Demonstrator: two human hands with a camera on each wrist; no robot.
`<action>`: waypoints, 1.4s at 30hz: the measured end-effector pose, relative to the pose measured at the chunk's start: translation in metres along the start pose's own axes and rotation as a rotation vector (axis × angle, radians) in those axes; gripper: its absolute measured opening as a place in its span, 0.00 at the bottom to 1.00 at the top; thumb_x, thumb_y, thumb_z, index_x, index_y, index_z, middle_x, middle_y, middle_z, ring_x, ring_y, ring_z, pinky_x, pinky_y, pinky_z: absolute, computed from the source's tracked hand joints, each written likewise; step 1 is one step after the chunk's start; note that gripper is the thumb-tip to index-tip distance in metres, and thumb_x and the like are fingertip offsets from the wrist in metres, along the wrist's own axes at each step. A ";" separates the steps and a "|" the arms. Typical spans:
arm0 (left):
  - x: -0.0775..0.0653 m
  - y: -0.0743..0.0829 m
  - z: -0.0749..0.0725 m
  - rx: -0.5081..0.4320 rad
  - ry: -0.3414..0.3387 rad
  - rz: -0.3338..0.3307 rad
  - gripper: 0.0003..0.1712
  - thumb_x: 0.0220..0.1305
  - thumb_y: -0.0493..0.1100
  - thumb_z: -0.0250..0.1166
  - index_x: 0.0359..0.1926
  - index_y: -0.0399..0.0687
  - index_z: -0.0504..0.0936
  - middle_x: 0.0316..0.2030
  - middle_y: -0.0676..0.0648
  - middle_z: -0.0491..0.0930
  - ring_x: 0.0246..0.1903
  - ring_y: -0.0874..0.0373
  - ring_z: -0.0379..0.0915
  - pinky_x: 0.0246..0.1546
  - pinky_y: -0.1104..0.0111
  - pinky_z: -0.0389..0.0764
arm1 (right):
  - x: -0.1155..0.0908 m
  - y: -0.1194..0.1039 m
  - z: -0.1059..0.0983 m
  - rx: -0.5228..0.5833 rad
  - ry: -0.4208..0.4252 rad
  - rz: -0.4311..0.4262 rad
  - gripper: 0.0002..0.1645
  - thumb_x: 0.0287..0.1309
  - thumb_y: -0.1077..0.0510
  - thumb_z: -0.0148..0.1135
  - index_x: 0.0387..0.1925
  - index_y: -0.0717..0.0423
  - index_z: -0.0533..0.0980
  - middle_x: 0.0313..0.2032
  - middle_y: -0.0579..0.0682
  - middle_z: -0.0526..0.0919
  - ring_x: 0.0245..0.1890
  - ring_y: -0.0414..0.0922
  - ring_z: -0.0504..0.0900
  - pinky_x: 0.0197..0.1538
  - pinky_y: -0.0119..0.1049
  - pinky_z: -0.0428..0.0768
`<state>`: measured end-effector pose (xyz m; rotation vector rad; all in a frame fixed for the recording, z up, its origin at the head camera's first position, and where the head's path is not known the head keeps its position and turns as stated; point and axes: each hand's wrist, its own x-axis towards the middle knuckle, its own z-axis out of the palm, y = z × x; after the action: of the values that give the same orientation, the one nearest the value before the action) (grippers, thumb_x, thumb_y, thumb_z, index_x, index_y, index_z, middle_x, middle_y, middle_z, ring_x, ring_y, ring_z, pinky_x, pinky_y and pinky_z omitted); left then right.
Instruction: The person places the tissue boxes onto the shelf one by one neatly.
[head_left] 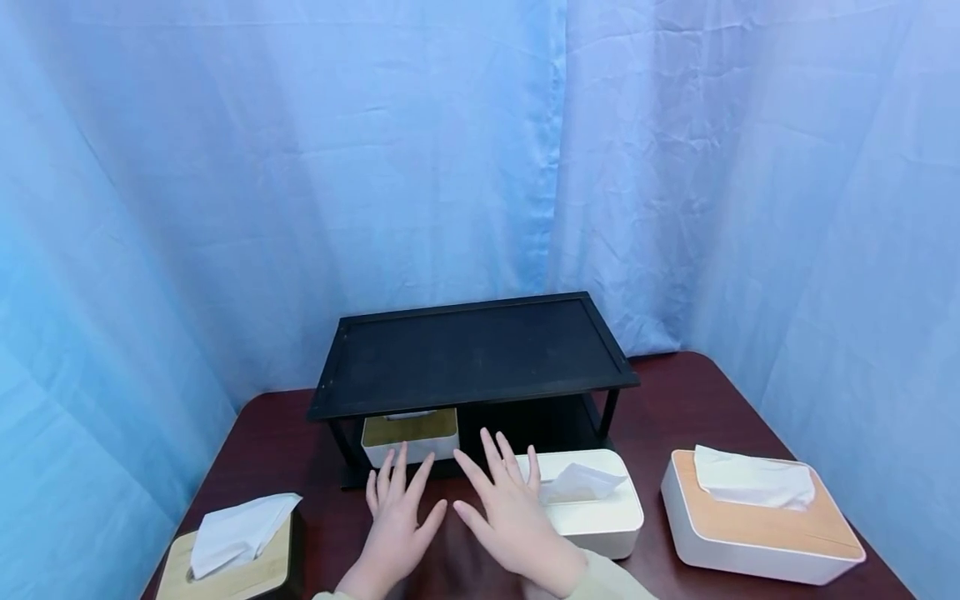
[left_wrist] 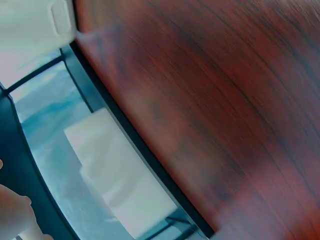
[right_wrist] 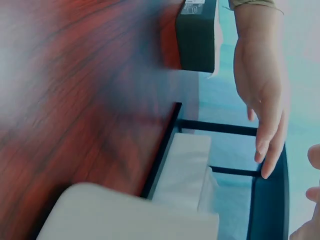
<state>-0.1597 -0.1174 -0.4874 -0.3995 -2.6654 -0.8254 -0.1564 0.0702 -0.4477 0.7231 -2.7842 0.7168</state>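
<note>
My left hand point(head_left: 396, 527) hovers with fingers spread, holding nothing, in front of a black two-tier rack point(head_left: 480, 350). Beside it is my right hand point(head_left: 513, 523), fingers also fanned out, its thumb close to the left thumb. A white tissue box point(head_left: 592, 521) with a tissue poking out stands on the table at the right hand, which overlaps its left side in the head view. On the rack's lower tier sits a wood-lidded white tissue box point(head_left: 412, 437), just beyond the left fingertips. The right wrist view shows the left hand point(right_wrist: 262, 85) from the side, fingers extended.
At the left table edge stands a dark tissue box with a pale wood lid point(head_left: 232, 575). Far right is a larger white tissue box with an orange-toned wood lid point(head_left: 765, 521). Blue curtains point(head_left: 450, 167) surround the dark red table point(head_left: 667, 400).
</note>
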 end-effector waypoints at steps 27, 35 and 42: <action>0.004 0.048 0.044 -0.292 -0.408 -0.096 0.58 0.50 0.65 0.68 0.74 0.55 0.47 0.71 0.27 0.39 0.67 0.27 0.46 0.52 0.38 0.69 | -0.079 0.126 -0.063 0.134 0.210 0.257 0.45 0.45 0.46 0.73 0.64 0.50 0.64 0.68 0.68 0.52 0.64 0.69 0.54 0.51 0.71 0.60; 0.008 0.054 0.058 -0.343 -0.465 -0.082 0.58 0.51 0.64 0.68 0.75 0.59 0.45 0.70 0.25 0.33 0.66 0.27 0.49 0.52 0.43 0.72 | -0.080 0.143 -0.054 0.349 -0.013 0.329 0.58 0.42 0.46 0.75 0.71 0.53 0.54 0.69 0.74 0.43 0.67 0.74 0.46 0.52 0.75 0.60; 0.006 0.056 0.064 -0.366 -0.540 -0.057 0.57 0.53 0.62 0.68 0.75 0.60 0.43 0.70 0.24 0.32 0.64 0.26 0.52 0.51 0.44 0.73 | -0.086 0.152 -0.042 0.416 -0.030 0.296 0.57 0.37 0.46 0.78 0.68 0.51 0.60 0.69 0.72 0.49 0.68 0.70 0.49 0.55 0.70 0.62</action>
<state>-0.1596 -0.0341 -0.5070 -0.7261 -3.0105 -1.4018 -0.1553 0.2431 -0.4974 0.3797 -2.8279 1.3788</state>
